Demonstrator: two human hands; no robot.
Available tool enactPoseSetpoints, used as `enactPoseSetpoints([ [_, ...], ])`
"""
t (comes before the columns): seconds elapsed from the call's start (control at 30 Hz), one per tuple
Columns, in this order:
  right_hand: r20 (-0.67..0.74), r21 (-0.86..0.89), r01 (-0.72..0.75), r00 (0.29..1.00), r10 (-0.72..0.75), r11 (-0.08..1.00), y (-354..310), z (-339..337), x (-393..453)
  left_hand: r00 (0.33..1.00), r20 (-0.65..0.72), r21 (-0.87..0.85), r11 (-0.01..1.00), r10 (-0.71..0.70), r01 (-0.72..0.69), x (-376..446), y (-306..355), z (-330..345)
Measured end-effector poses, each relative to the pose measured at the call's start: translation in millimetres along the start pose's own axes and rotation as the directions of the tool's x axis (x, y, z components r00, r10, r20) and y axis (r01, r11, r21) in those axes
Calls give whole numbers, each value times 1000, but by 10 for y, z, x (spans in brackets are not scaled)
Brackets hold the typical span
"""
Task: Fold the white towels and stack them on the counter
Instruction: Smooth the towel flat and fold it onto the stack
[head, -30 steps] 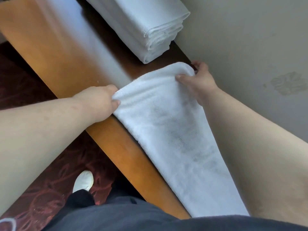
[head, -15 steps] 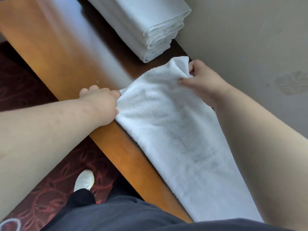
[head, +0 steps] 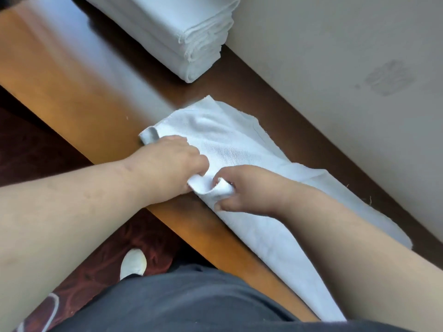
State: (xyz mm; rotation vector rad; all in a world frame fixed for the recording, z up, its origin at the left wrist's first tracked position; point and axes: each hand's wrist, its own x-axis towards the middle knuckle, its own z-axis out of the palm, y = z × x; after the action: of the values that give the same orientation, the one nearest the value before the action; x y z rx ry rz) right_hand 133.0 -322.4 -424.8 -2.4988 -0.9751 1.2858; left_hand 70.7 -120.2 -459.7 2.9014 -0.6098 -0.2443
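Observation:
A long white towel lies lengthwise on the wooden counter, folded into a narrow strip. Its far end is doubled back toward me. My left hand and my right hand sit close together near the counter's front edge. Both pinch a bunched fold of the towel between them. Further along the counter, against the wall, stands a stack of folded white towels.
A beige wall runs along the counter's far side. Below the front edge lies dark red patterned carpet, with my white shoe and dark trousers in view.
Both hands have pulled the towel's far end back toward me, folding it over itself. They came together near the front edge, where earlier they held the end's two corners apart.

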Motion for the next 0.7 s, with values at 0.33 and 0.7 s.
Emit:
enactPoseSetpoints([
  [0.33, -543, 367, -176, 756, 364, 913, 517, -586, 838, 974, 159, -287, 936, -162, 202, -177, 63, 296],
  [0.7, -351, 316, -243, 868, 351, 917, 650, -1065, 1200, 880, 343, -48, 929, -329, 366, 63, -184, 183],
])
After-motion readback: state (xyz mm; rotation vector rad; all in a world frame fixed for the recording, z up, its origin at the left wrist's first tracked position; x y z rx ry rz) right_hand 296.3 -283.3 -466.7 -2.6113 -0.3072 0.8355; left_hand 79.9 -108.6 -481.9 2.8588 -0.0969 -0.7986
